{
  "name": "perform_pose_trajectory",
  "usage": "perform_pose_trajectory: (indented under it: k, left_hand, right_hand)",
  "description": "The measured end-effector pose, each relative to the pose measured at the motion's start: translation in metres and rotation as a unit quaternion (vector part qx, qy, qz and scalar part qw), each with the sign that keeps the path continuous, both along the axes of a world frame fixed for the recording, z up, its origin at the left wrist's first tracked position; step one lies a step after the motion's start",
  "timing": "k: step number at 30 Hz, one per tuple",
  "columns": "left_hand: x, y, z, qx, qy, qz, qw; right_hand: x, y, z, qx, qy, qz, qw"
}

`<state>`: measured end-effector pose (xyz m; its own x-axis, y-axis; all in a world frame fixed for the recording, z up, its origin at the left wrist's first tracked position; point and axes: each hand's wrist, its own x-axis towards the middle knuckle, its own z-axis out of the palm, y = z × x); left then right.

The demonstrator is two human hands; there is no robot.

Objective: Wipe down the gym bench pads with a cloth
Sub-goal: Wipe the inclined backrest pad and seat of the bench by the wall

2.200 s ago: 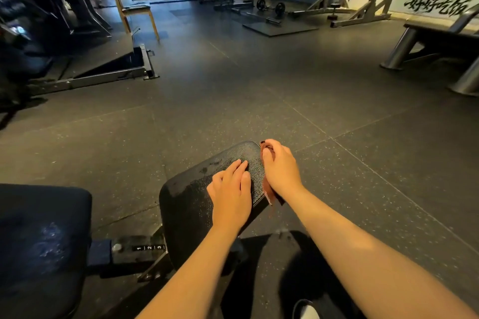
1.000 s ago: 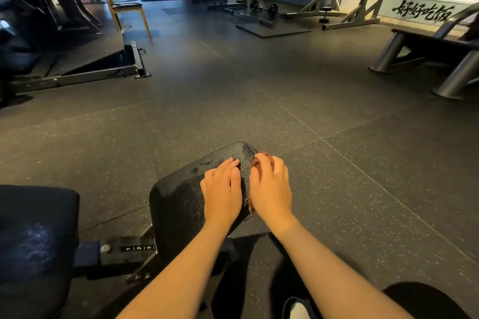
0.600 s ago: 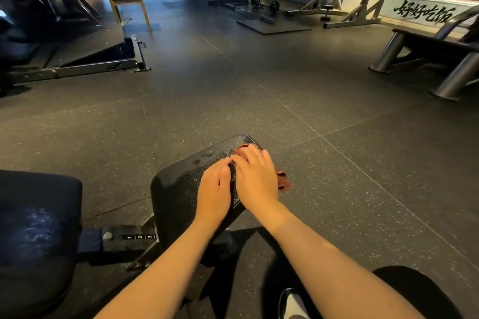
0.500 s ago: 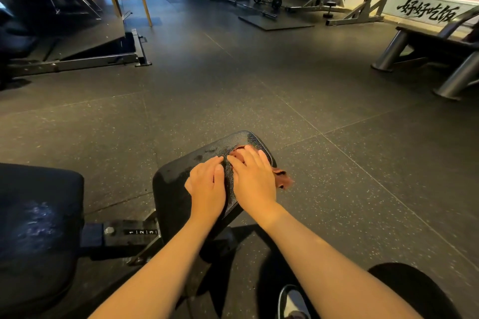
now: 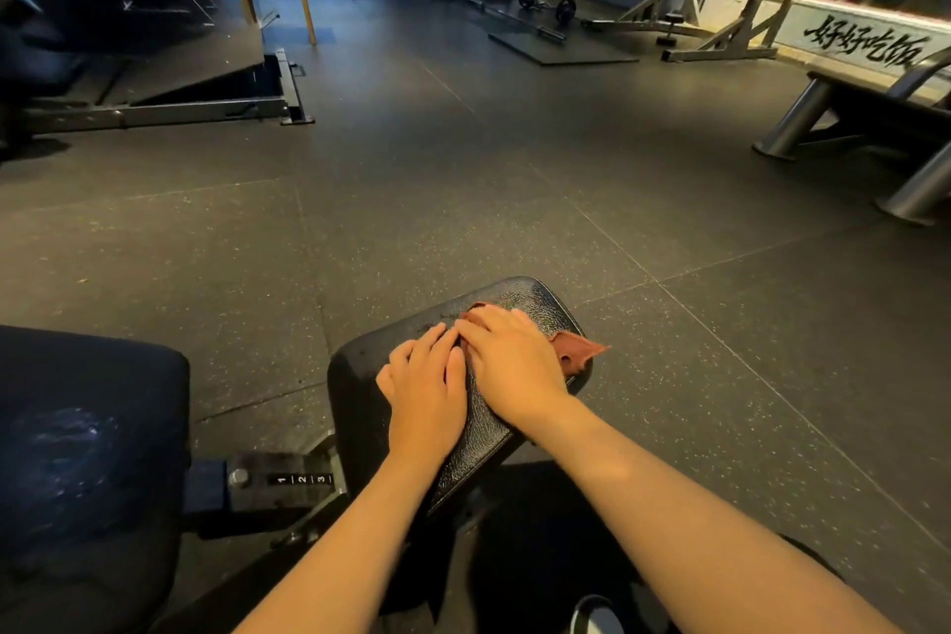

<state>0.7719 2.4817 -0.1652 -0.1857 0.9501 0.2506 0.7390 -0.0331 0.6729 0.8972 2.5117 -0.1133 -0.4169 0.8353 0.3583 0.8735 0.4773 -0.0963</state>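
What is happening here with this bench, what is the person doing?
A person is wiping the small black bench pad with a reddish-brown cloth. The right hand presses flat on the cloth on top of the pad, and one corner of the cloth sticks out past the pad's right edge. The left hand rests flat on the pad beside it. The larger pad on the left is not touched.
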Motion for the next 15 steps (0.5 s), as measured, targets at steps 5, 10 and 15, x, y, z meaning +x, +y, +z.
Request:
perform_pose_trajectory:
  k: [5, 10, 15]
  left_hand:
    - [-0.002, 0.004, -0.001, -0.011, -0.033, -0.001, 0.999]
    - [-0.004, 0.003, 0.002, 0.001, -0.075, 0.008, 0.997]
    - [-0.003, -0.001, 0.004, -0.001, -0.074, 0.006, 0.997]
  right_hand:
    - [0.018, 0.031, 0.013, 0.008, 0.013, -0.153, 0.988]
    - [-0.009, 0.008, 0.000, -0.022, -0.017, -0.083, 0.996]
    - [0.001, 0.009, 0.010, -0.039, 0.017, -0.063, 0.997]
